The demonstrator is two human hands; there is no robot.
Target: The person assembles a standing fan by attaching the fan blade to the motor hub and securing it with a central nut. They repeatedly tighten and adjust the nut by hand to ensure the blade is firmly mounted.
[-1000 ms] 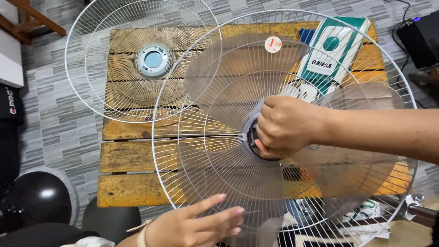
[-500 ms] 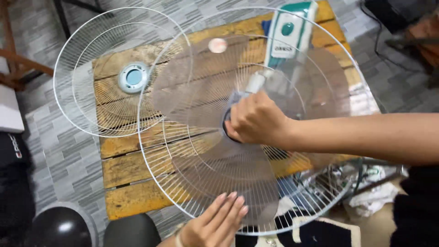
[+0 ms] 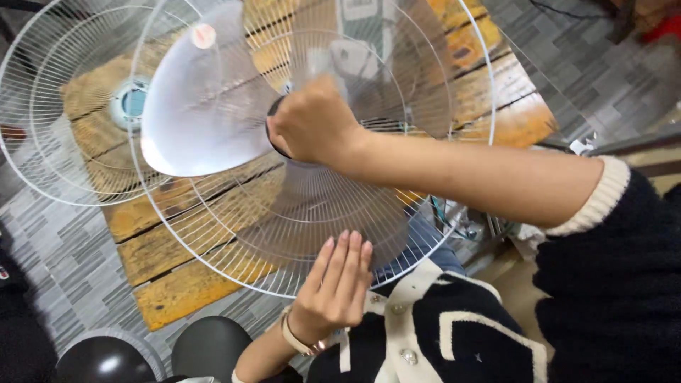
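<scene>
My right hand (image 3: 312,122) is closed over the dark hub at the middle of a translucent fan blade (image 3: 206,120), which sits inside a white wire fan guard (image 3: 234,241). The guard is tilted over a worn wooden table (image 3: 177,291). My left hand (image 3: 333,287) lies flat with fingers together against the guard's lower rim and a blade. A second wire guard (image 3: 57,135) with a light-blue centre cap (image 3: 130,103) rests on the table at the left, partly behind the first.
Two dark round stool seats (image 3: 209,347) stand on the grey patterned floor below the table. A box (image 3: 355,28) shows blurred through the blades at the top. My black-and-cream sleeve fills the lower right.
The view has swung closer and the guard has tipped further toward me. A blade has turned round to the upper left under my right hand. My left hand has moved up onto the lower rim.
</scene>
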